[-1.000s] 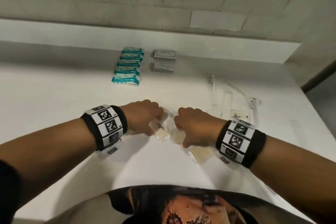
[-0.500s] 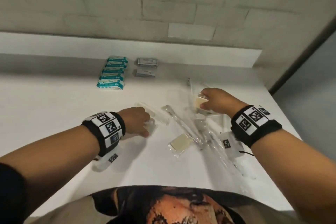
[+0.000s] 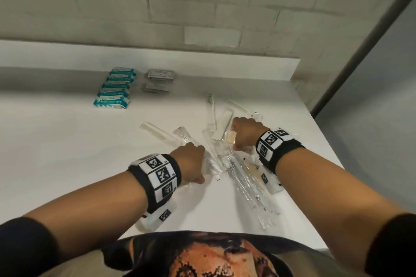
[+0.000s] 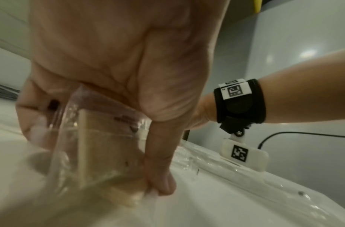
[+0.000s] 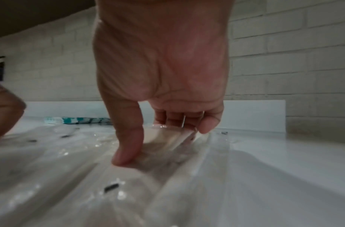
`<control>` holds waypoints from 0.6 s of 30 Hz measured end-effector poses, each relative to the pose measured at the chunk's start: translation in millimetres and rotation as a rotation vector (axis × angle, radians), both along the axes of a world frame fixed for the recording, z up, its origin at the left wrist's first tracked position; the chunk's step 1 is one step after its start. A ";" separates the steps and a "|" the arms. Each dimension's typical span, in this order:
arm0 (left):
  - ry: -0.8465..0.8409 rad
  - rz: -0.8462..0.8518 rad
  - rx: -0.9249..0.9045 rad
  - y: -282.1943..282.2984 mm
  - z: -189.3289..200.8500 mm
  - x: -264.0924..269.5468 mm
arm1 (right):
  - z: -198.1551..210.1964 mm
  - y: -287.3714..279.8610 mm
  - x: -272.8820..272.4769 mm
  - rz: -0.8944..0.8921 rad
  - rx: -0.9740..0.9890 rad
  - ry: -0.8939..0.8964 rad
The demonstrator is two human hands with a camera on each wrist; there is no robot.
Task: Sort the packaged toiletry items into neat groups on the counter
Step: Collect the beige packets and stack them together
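Observation:
My left hand (image 3: 193, 162) is low over the white counter (image 3: 67, 153) and grips a clear packet with a beige pad (image 4: 101, 138) between thumb and curled fingers; in the head view its clear plastic (image 3: 209, 165) sticks out to the right. My right hand (image 3: 239, 135) is farther back on the right and pinches another clear beige-pad packet (image 3: 229, 136), shown tilted in the right wrist view (image 5: 161, 136) between thumb and fingers (image 5: 208, 127). Long clear packets (image 3: 245, 184) lie scattered between and under both hands.
A row of teal packets (image 3: 114, 87) and two stacks of grey sachets (image 3: 160, 80) sit near the back ledge. A packaged comb (image 3: 157, 134) lies left of the pile. The counter's right edge (image 3: 333, 157) is close to my right wrist.
My left hand has moved right with its packet, over the spot where a beige packet lay. My right hand stays at the far pile, still holding its packet.

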State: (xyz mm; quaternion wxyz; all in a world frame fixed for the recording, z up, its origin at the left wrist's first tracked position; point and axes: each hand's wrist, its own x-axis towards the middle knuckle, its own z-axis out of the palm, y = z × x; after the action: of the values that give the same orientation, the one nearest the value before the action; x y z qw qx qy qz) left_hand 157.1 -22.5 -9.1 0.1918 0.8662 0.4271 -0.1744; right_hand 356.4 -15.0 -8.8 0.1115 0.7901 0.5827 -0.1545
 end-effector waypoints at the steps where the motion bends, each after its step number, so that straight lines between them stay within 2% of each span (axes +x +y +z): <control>1: -0.016 0.027 -0.015 0.1 -0.5 0.4 | -0.5 -1.2 -0.5 -0.006 -0.006 0.042; 3: -0.053 0.086 -0.059 2.6 -2.0 -1.0 | -0.8 -3.3 -3.2 0.006 -0.048 0.059; 5: -0.052 0.130 -0.101 3.5 -2.0 -2.1 | 0.6 -7.2 -3.6 0.063 -0.056 -0.017; 6: -0.034 0.137 -0.106 3.1 -1.2 -2.4 | 2.5 -10.0 -1.5 0.086 -0.021 -0.038; 8: 0.017 0.105 -0.057 2.2 2.6 -3.3 | 12.2 -19.3 5.7 0.067 0.079 0.042; 11: -0.024 0.014 0.102 -1.8 13.2 2.1 | 32.8 -38.1 23.5 -0.101 0.214 0.346; 13: -0.168 -0.104 0.135 -7.9 19.3 15.1 | 37.7 -53.7 34.8 -0.163 0.145 0.493; 15: -0.256 -0.275 0.066 -19.8 23.6 32.5 | 36.1 -70.5 42.2 -0.122 -0.029 0.517; 18: -0.163 -0.392 -0.032 -33.7 18.2 47.9 | 34.4 -85.2 51.8 -0.096 -0.089 0.458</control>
State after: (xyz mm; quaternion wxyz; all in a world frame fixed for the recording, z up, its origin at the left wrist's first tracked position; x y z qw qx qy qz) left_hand 205.0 -56.2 9.2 0.2016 0.9409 0.2306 -0.1445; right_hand 408.2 -100.2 25.6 0.0037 0.7555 0.5471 -0.3604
